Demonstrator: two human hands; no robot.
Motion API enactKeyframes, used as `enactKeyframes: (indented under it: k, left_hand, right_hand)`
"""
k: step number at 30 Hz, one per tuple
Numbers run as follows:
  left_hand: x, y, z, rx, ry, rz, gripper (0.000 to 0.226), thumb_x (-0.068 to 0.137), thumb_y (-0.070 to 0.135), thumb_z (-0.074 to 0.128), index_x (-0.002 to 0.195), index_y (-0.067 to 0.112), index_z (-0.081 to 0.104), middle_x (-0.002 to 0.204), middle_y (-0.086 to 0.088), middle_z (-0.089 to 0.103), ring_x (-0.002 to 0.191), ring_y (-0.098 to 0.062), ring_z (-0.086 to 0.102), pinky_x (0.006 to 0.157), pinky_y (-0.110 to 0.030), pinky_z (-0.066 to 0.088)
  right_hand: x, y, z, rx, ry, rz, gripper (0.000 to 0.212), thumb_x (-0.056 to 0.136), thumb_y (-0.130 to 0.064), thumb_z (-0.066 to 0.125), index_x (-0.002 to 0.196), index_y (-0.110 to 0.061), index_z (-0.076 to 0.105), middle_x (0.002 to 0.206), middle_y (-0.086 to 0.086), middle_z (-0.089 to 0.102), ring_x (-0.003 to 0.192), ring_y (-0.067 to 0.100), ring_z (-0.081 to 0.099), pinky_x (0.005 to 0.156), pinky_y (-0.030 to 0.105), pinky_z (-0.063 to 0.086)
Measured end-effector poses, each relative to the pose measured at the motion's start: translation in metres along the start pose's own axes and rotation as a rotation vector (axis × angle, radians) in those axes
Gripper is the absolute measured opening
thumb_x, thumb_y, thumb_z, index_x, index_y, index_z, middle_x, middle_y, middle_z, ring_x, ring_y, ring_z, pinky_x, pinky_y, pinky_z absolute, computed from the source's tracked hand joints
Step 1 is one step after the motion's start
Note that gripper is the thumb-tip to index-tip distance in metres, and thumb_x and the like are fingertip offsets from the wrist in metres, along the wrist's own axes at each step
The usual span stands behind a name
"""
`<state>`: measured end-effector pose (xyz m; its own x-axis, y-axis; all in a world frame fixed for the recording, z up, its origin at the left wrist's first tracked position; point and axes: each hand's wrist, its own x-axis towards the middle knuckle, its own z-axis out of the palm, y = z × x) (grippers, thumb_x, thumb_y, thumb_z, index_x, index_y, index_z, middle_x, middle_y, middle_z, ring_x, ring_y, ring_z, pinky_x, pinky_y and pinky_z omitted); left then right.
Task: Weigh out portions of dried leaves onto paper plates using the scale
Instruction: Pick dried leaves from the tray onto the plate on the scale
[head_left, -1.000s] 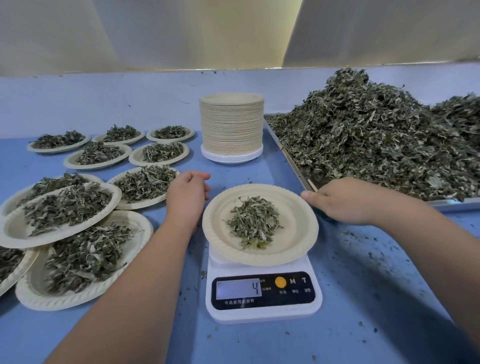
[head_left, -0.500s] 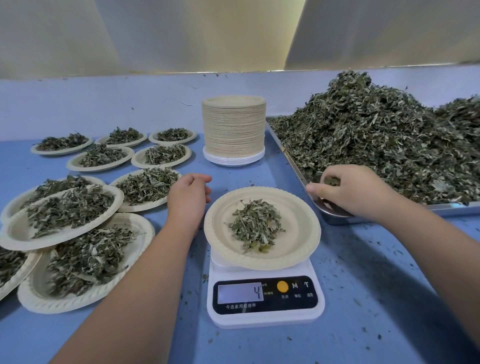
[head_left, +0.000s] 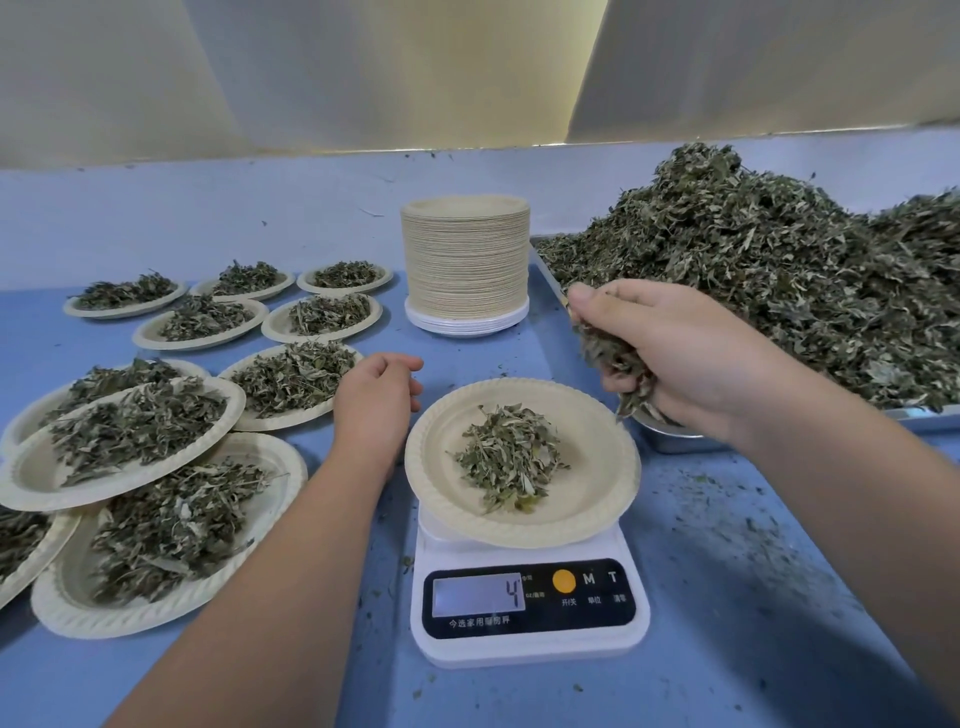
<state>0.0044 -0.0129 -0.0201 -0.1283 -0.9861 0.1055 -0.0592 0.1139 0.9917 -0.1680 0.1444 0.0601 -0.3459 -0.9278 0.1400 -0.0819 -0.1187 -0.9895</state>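
The right hand (head_left: 691, 358) is holding a bunch of dried leaves (head_left: 618, 364) above the metal tray's (head_left: 670, 441) corner, beside the plate (head_left: 592, 499) sitting on the scale (head_left: 530, 639).

Blue table (head_left: 727, 649), white scale (head_left: 530, 647) with black panel, grey display and orange button (head_left: 563, 581), cream paper plate (head_left: 597, 499) with ribbed rim, grey-green dried leaves (head_left: 511, 457), beige plate stack (head_left: 466, 260) on white base, silver tray (head_left: 675, 441).
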Motion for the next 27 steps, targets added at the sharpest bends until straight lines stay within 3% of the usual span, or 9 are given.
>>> enactKeyframes:
  k: [4,7,11,15,19,22,24,27]
  left_hand:
    - [-0.001,0.0,-0.001,-0.006,0.001,-0.002,0.026,0.088,0.011,0.044,0.084,0.018,0.069,0.069,0.002,0.06,0.059,-0.014,0.054,0.064,-0.03,0.046]
    - [-0.001,0.0,0.0,-0.01,0.006,-0.008,0.026,0.088,0.011,0.044,0.084,0.018,0.069,0.068,0.002,0.06,0.059,-0.014,0.054,0.063,-0.03,0.046]
    - [-0.001,0.0,0.0,-0.005,0.006,-0.011,0.027,0.088,0.011,0.044,0.084,0.019,0.069,0.068,0.003,0.06,0.059,-0.013,0.054,0.061,-0.03,0.046]
    - [0.0,0.0,0.0,0.001,0.006,-0.006,0.027,0.088,0.012,0.043,0.084,0.02,0.069,0.069,0.003,0.06,0.059,-0.014,0.054,0.062,-0.03,0.047]
    - [0.0,-0.001,-0.001,-0.006,-0.001,0.004,0.027,0.088,0.012,0.044,0.083,0.019,0.069,0.069,0.002,0.06,0.059,-0.014,0.054,0.063,-0.03,0.046]
    - [0.0,-0.001,-0.001,-0.011,-0.006,0.006,0.026,0.088,0.011,0.044,0.083,0.018,0.068,0.07,0.001,0.059,0.059,-0.015,0.053,0.064,-0.03,0.045]
    - [0.0,-0.001,0.0,-0.012,-0.007,0.004,0.026,0.088,0.01,0.044,0.084,0.018,0.068,0.069,0.001,0.059,0.058,-0.014,0.053,0.063,-0.03,0.045]
    - [0.0,0.0,0.0,-0.007,-0.008,0.007,0.026,0.089,0.011,0.044,0.085,0.017,0.069,0.07,0.001,0.059,0.058,-0.013,0.053,0.062,-0.029,0.045]
  right_hand:
    - [-0.01,-0.006,0.014,-0.195,-0.042,0.059,0.051,0.079,-0.057,0.064,0.096,-0.009,0.066,0.076,0.001,0.052,0.061,0.011,0.05,0.056,0.027,0.045]
    - [-0.017,-0.011,0.018,-0.465,-0.005,0.036,0.049,0.079,-0.068,0.054,0.091,-0.022,0.065,0.08,-0.007,0.064,0.071,0.012,0.059,0.07,0.031,0.047]
    - [-0.023,-0.017,0.021,-0.677,-0.042,0.04,0.043,0.079,-0.071,0.047,0.095,-0.035,0.062,0.094,-0.015,0.065,0.083,0.003,0.063,0.065,0.022,0.045]
    - [-0.025,-0.022,0.019,-0.749,-0.052,0.006,0.04,0.079,-0.066,0.05,0.093,-0.032,0.063,0.09,-0.011,0.066,0.08,0.007,0.065,0.075,0.032,0.054]
    - [-0.018,-0.021,0.006,-0.775,0.043,-0.041,0.031,0.081,-0.063,0.053,0.081,-0.034,0.066,0.072,-0.009,0.07,0.05,-0.002,0.059,0.05,0.02,0.047]
    - [-0.006,-0.006,-0.011,-0.727,0.189,-0.064,0.032,0.084,-0.053,0.057,0.074,-0.025,0.067,0.062,-0.006,0.068,0.045,0.005,0.053,0.056,0.028,0.048]
    - [0.002,0.01,-0.023,-0.758,0.288,-0.063,0.032,0.086,-0.046,0.058,0.075,-0.017,0.068,0.058,0.0,0.065,0.042,0.007,0.049,0.05,0.024,0.043]
    - [0.009,0.032,-0.04,-0.858,0.405,-0.046,0.029,0.088,-0.04,0.057,0.074,-0.017,0.068,0.055,-0.005,0.063,0.045,0.004,0.052,0.046,0.022,0.033]
